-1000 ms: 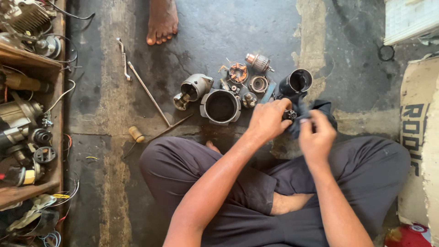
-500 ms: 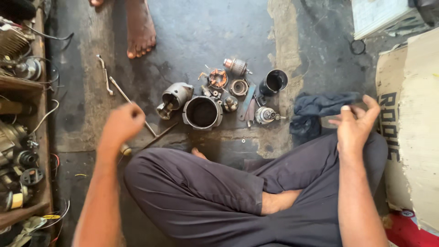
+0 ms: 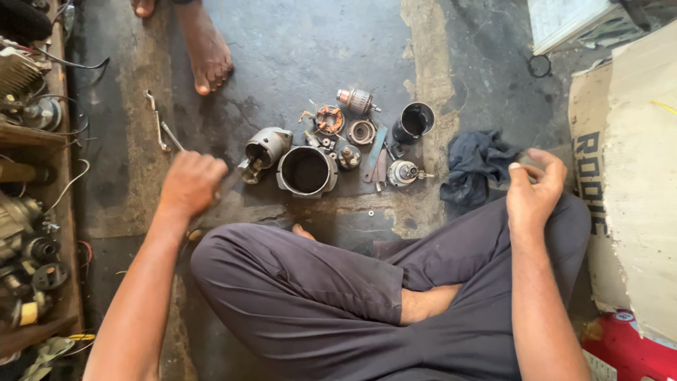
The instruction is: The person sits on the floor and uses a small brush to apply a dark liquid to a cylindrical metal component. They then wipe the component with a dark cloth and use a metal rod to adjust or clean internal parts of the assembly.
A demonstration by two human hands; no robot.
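I sit cross-legged on a concrete floor. My left hand [image 3: 190, 183] is closed in a fist over a screwdriver [image 3: 231, 180] on the floor, just left of a grey nose housing [image 3: 266, 147]. The tool's yellow handle end [image 3: 193, 233] shows below my wrist. My right hand [image 3: 536, 187] rests above my right knee with its fingers loosely curled and nothing in them, beside a dark blue rag [image 3: 476, 166]. Between my hands lie dismantled starter motor parts: a round metal casing [image 3: 307, 171], an armature [image 3: 356, 101], a brush plate [image 3: 328, 120], a black cylinder [image 3: 415, 121] and a small solenoid part [image 3: 403, 171].
Another person's bare foot [image 3: 208, 53] stands on the floor at the top left. A spanner [image 3: 156, 120] lies near it. A wooden shelf [image 3: 28, 134] with motor parts and wires runs down the left edge. A cardboard box [image 3: 627, 176] and a red container [image 3: 627, 346] are on the right.
Both hands left the small part and rag at the right. My left hand swung left and came down on the screwdriver. My right hand let the rag go and now rests by my knee.
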